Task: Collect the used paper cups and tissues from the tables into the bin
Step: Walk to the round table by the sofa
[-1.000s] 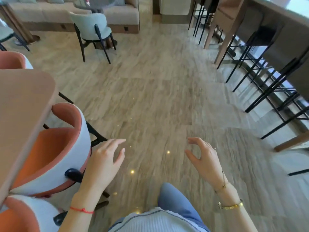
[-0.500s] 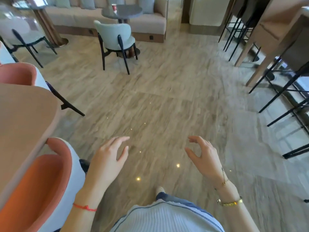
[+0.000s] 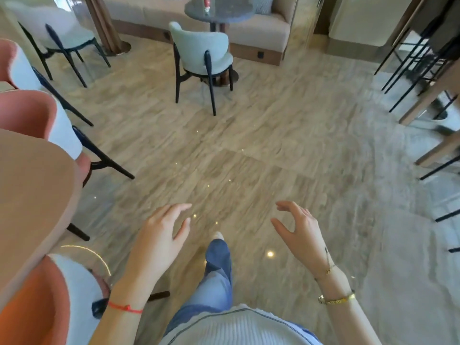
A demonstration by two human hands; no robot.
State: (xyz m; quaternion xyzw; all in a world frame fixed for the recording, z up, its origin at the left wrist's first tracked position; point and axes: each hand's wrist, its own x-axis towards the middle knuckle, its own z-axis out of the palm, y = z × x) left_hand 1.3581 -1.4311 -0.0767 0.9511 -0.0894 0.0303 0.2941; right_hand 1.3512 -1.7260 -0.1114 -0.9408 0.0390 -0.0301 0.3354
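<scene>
Both grips loose, empty: left hand (image 3: 159, 235) & right hand (image 3: 301, 232). 1 red cup (image 3: 206, 3), prob paper, on far round table (image 3: 224, 14).

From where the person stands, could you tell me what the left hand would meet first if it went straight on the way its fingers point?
Nothing near: the left hand points across bare floor; the pale green chair looks first, though depth is unclear.

A red-and-white paper cup (image 3: 206, 3) stands upright on the far round table (image 3: 231, 11) — small, blurred.
</scene>
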